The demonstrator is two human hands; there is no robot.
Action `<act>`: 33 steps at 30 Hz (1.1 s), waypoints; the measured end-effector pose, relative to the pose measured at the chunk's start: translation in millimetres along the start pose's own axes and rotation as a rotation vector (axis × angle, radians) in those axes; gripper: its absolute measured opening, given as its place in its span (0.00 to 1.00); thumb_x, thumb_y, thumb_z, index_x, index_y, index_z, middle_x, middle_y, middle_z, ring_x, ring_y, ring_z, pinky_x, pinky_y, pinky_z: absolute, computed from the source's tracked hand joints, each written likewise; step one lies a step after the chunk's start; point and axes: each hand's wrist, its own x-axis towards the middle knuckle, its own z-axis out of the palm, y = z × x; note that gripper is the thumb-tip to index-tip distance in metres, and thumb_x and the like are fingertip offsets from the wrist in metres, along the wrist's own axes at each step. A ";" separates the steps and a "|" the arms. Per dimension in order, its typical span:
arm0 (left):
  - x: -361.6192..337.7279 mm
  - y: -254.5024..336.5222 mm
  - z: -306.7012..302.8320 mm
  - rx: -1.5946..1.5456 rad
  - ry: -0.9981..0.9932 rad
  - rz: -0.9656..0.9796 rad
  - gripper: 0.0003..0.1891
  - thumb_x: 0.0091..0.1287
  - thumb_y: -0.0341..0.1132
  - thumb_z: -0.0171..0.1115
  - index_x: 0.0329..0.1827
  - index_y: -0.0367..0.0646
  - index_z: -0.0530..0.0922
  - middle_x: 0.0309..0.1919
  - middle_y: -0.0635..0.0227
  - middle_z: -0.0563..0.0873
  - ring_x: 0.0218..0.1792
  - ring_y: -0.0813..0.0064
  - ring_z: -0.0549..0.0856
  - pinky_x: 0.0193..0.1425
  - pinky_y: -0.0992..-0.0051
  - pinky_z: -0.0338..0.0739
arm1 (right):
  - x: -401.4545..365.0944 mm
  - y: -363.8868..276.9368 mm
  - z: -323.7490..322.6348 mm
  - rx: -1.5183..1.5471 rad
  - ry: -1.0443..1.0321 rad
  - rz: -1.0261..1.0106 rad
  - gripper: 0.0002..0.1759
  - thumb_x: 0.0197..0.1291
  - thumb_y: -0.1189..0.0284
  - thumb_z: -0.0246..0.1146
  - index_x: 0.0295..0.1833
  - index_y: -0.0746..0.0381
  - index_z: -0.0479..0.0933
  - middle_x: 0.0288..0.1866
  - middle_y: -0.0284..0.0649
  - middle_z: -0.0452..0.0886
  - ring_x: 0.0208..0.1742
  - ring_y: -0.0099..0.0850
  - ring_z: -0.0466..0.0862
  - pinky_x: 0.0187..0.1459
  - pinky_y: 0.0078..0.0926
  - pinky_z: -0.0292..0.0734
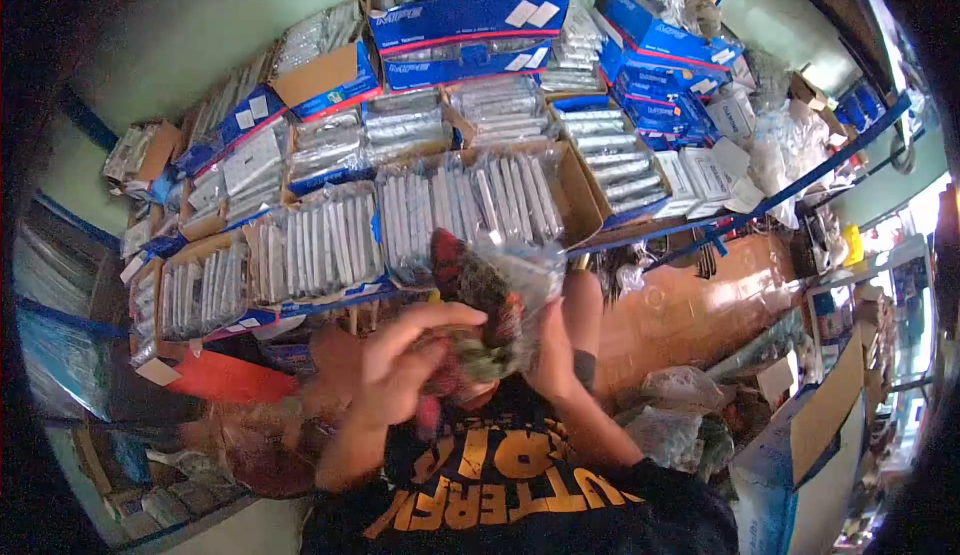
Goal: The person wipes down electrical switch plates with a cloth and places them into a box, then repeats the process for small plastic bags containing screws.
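Observation:
A crumpled bundle of dark, red and green patterned cloth point(465, 340) is between my two hands, in front of my chest. My left hand point(405, 360) is at its left side, fingers curved against the cloth and somewhat blurred. On the other side, my right hand point(548, 355) holds a clear plastic bag point(535, 273) that partly wraps the bundle. The fingers there are partly hidden behind the plastic. Just beyond the bundle stands an open cardboard box point(575, 190) of flat plastic-wrapped packets point(510, 195).
Blue and cardboard boxes point(470, 43) of wrapped packets fill the tiered shelf ahead. A blue rail point(790, 190) crosses at the right. Plastic bags point(680, 425) and an open carton point(810, 435) lie lower right. A red piece point(235, 375) hangs below the boxes at left.

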 end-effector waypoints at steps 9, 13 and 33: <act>122.1 51.2 -50.8 0.744 0.102 0.258 0.20 0.69 0.38 0.56 0.18 0.37 0.75 0.17 0.65 0.79 0.19 0.68 0.78 0.27 0.68 0.70 | 115.0 -111.8 -54.0 -0.029 0.241 -0.117 0.25 0.66 0.63 0.50 0.64 0.64 0.65 0.56 0.45 0.73 0.55 0.31 0.74 0.53 0.29 0.73; 239.4 63.4 -63.5 1.220 0.090 0.421 0.11 0.65 0.39 0.57 0.45 0.46 0.81 0.30 0.53 0.84 0.37 0.56 0.85 0.45 0.63 0.77 | 235.0 -169.4 -70.8 -0.500 0.138 -0.414 0.20 0.64 0.63 0.53 0.57 0.63 0.68 0.49 0.44 0.77 0.47 0.30 0.75 0.47 0.32 0.73; 441.7 46.2 -34.1 1.645 -0.176 0.002 0.20 0.62 0.51 0.55 0.57 0.62 0.79 0.56 0.63 0.80 0.61 0.52 0.75 0.61 0.47 0.69 | 539.4 -223.0 -77.3 -2.012 0.077 -0.351 0.22 0.44 0.57 0.65 0.42 0.60 0.84 0.46 0.46 0.84 0.46 0.45 0.85 0.46 0.40 0.80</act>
